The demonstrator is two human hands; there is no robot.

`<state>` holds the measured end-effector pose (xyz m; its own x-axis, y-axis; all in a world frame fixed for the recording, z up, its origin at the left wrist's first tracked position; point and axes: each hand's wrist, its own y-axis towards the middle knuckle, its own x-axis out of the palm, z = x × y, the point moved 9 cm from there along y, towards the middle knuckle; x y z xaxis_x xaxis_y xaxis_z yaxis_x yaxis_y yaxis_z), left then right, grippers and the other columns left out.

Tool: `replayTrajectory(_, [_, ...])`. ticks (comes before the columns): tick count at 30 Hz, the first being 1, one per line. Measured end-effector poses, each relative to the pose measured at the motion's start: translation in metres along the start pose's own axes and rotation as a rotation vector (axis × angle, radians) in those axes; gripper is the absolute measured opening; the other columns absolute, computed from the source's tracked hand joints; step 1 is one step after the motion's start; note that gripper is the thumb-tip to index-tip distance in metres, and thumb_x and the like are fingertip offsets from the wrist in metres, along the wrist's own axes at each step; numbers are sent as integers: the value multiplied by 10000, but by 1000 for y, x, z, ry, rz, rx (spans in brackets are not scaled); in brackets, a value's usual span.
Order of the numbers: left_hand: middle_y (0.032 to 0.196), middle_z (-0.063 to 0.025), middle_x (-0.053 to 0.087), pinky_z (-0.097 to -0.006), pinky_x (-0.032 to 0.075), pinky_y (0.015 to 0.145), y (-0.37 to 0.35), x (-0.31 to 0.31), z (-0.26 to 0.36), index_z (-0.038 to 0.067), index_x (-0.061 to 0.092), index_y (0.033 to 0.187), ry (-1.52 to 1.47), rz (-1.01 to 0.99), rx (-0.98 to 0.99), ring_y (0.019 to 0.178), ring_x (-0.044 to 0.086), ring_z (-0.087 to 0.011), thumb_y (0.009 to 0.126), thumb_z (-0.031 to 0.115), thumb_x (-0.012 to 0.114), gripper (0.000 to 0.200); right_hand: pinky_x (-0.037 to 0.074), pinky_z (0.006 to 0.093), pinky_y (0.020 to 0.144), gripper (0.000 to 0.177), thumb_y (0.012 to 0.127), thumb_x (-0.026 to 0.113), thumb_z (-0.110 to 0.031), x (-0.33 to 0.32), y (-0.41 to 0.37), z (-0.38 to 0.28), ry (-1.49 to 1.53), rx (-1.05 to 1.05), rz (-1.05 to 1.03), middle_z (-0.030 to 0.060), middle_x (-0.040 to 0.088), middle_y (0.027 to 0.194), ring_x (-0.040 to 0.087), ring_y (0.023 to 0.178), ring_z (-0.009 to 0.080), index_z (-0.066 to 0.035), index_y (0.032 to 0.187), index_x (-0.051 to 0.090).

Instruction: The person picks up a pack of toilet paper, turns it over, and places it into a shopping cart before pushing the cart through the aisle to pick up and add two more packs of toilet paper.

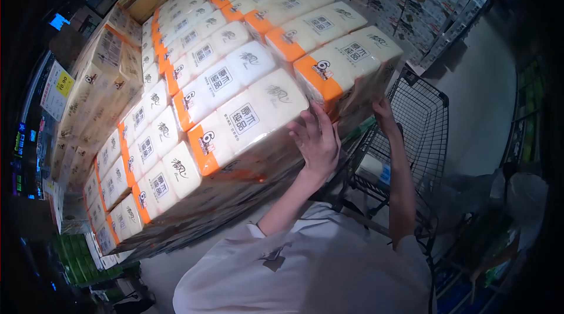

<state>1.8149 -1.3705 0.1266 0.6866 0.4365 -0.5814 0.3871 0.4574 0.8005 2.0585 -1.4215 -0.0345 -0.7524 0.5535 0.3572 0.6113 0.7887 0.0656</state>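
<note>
Wrapped tissue packs with orange bands are stacked in rows before me. My left hand [317,140] is at the near corner of one tissue pack [258,111], close to the gap beside the neighbouring pack [358,58]. Its fingers are spread and the fingertips touch the wrapping. My right hand [383,115] is at the right end of that neighbouring pack, its fingers curled against the lower edge and partly hidden. This pack sits slightly askew from the row. Behind my right forearm stands a black wire shopping cart [420,111].
A white and blue package [373,168] lies in the cart's lower part. More wrapped packs [94,93] and a price sign [57,87] stand at the left. Another tall stack [393,5] is at the back right, beside a floor aisle [470,84].
</note>
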Motion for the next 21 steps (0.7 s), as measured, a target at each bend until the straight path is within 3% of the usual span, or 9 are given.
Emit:
replayTrajectory(3, [1608, -264, -43, -525, -108, 1169, -5, 4, 0, 25, 389, 1475, -41, 34, -26, 1447, -128, -520, 928, 196, 575, 602, 376, 333, 1068, 621, 865, 624, -146, -1, 2, 3, -34, 15, -36, 100, 521, 1346, 497, 1245, 200, 13, 1417, 389])
replayTrajectory(6, [1559, -372, -13, -608, -57, 1143, -13, 3, 10, 9, 362, 1470, 3, 97, 142, 1432, -128, -556, 841, 135, 696, 723, 370, 333, 1073, 603, 877, 592, -88, -1, 4, 1, -87, 36, -29, 108, 512, 1360, 486, 1256, 199, 22, 1428, 372])
replayTrajectory(9, [1570, -352, -31, -578, -65, 1157, -7, 1, 14, 126, 436, 1455, 10, 134, 206, 1455, -133, -503, 854, 99, 675, 648, 363, 337, 1079, 600, 883, 580, -69, 6, 9, -7, -122, -6, -44, 107, 513, 1359, 484, 1255, 199, 27, 1434, 364])
replayTrajectory(12, [1609, -262, 6, -510, -37, 1192, -9, 3, 14, 325, 491, 1428, 14, 117, 163, 1471, -64, -486, 925, 117, 604, 555, 335, 339, 1110, 617, 891, 566, -63, 3, 21, 2, -186, 29, -145, 125, 456, 1429, 438, 1318, 213, 30, 1457, 337])
replayTrajectory(15, [1606, -220, 132, -503, 93, 1202, -25, 0, 36, 315, 530, 1393, -187, 272, 315, 1486, 73, -443, 898, 62, 607, 561, 305, 352, 1140, 647, 910, 580, -95, 1, 26, -1, -341, 9, -159, 146, 371, 1508, 373, 1386, 224, 6, 1487, 305])
replayTrajectory(18, [1559, -156, 291, -486, 266, 1168, -80, 27, 60, 284, 567, 1345, -671, -169, 544, 1458, 251, -368, 827, 32, 631, 580, 296, 387, 1155, 662, 943, 591, -165, -12, -14, -46, -719, -113, 38, 162, 303, 1554, 311, 1433, 251, -39, 1513, 279])
replayTrajectory(21, [1506, -148, 368, -538, 395, 1059, -128, 59, 68, 273, 615, 1289, -747, -744, 534, 1372, 382, -401, 752, 50, 713, 589, 314, 418, 1144, 609, 984, 565, -247, -81, -78, -38, -562, -4, 264, 160, 319, 1548, 341, 1417, 277, -70, 1507, 309])
